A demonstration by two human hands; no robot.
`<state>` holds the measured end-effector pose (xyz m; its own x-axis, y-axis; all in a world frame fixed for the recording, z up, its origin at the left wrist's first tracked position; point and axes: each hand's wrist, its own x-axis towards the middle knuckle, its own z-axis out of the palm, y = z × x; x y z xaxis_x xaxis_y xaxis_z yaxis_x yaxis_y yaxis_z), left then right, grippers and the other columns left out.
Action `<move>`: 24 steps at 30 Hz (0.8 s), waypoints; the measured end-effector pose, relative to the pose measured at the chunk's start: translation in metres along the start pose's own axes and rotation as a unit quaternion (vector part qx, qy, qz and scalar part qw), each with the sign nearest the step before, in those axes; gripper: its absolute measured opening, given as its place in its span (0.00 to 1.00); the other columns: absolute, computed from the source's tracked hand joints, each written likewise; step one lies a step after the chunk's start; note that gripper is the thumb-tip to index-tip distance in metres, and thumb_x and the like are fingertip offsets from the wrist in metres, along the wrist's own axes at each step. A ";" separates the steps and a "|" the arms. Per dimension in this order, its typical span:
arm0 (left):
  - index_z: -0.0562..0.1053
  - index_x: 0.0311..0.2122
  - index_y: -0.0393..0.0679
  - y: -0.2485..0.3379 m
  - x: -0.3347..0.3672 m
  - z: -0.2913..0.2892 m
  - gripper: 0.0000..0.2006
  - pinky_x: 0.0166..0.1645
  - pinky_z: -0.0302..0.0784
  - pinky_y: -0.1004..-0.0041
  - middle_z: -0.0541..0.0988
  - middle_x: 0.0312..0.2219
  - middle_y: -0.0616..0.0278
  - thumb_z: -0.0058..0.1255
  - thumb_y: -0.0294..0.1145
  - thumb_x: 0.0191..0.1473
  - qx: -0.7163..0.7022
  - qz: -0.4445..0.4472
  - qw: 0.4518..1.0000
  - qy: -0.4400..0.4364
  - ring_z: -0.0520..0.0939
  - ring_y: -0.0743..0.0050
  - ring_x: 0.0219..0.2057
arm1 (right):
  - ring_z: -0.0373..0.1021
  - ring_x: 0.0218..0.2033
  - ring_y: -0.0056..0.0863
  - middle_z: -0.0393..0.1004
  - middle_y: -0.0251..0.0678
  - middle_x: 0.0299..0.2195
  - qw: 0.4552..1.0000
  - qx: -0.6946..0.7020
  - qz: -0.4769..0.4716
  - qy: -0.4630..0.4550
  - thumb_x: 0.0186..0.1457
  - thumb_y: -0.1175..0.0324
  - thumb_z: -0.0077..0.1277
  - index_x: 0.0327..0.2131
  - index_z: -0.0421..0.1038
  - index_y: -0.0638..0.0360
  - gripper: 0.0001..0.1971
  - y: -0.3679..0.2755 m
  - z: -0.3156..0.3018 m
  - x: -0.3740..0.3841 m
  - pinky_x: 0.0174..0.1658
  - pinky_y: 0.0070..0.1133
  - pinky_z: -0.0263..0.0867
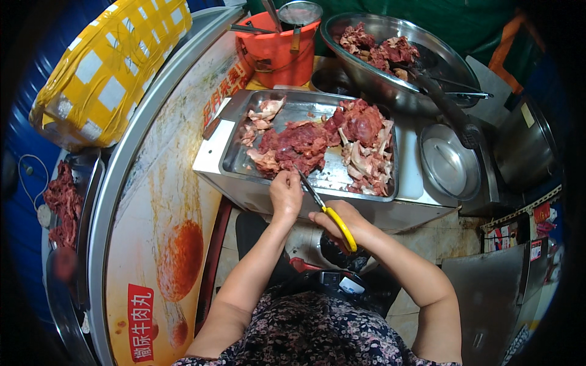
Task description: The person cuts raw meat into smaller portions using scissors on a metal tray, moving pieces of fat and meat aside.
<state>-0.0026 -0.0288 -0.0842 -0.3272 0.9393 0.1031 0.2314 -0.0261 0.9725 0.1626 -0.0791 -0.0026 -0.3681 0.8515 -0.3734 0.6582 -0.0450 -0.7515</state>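
Note:
Yellow-handled scissors (pixel 339 227) are in my right hand (pixel 342 218), their blades pointing up and left toward the near edge of a metal tray (pixel 334 177). My left hand (pixel 286 194) is closed at that edge, its fingers pinching the near side of a piece of raw red meat (pixel 295 145). The scissor tip reaches the meat beside those fingers. Another red chunk (pixel 364 122) lies at the tray's far right, above pale fatty trimmings (pixel 366 165). More pale scraps (pixel 262 116) lie at the tray's far left.
A large steel bowl (pixel 390 73) with raw meat stands behind the tray, beside an orange bucket (pixel 282 52) holding utensils and a strainer. An empty metal bowl (pixel 450 161) sits at right. Left are a printed counter (pixel 177 183), a yellow-taped box (pixel 113 73) and a meat pan (pixel 88 213).

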 end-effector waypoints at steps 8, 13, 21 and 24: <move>0.72 0.27 0.35 -0.018 0.004 -0.002 0.14 0.20 0.69 0.76 0.73 0.17 0.63 0.47 0.34 0.62 0.079 0.070 0.994 0.027 0.73 0.77 0.15 | 0.71 0.17 0.38 0.70 0.46 0.14 0.994 0.008 -0.088 0.069 0.58 0.46 0.51 0.23 0.72 0.69 0.28 0.006 0.012 0.018 0.26 0.31 0.67; 0.72 0.28 0.36 0.014 0.002 -0.009 0.14 0.19 0.69 0.76 0.73 0.17 0.62 0.44 0.35 0.63 -0.135 -0.146 0.980 -0.025 0.73 0.74 0.13 | 0.64 0.10 0.23 0.66 0.34 0.10 0.971 0.217 0.054 -0.079 0.61 0.49 0.51 0.17 0.68 0.64 0.28 -0.007 -0.007 0.005 0.14 0.21 0.60; 0.71 0.37 0.39 0.014 0.018 -0.032 0.12 0.26 0.76 0.71 0.74 0.23 0.59 0.41 0.37 0.62 -0.382 -0.327 0.859 -0.095 0.77 0.68 0.22 | 0.57 0.09 0.19 0.63 0.30 0.11 0.884 0.423 0.070 -0.187 0.64 0.53 0.48 0.18 0.66 0.58 0.24 0.011 -0.011 0.011 0.13 0.19 0.53; 0.72 0.39 0.42 0.005 0.019 -0.041 0.10 0.34 0.80 0.70 0.75 0.26 0.62 0.44 0.37 0.61 -0.424 -0.335 0.830 -0.139 0.78 0.70 0.27 | 0.57 0.09 0.18 0.63 0.30 0.11 0.892 0.416 0.067 -0.162 0.64 0.53 0.49 0.19 0.65 0.57 0.23 0.013 -0.008 0.010 0.13 0.18 0.52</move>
<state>-0.0455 -0.0255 -0.0691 0.1287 0.8792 -0.4587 -0.6837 0.4137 0.6012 0.1733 -0.0672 -0.0114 -0.5824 0.6190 -0.5270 0.0454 -0.6225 -0.7813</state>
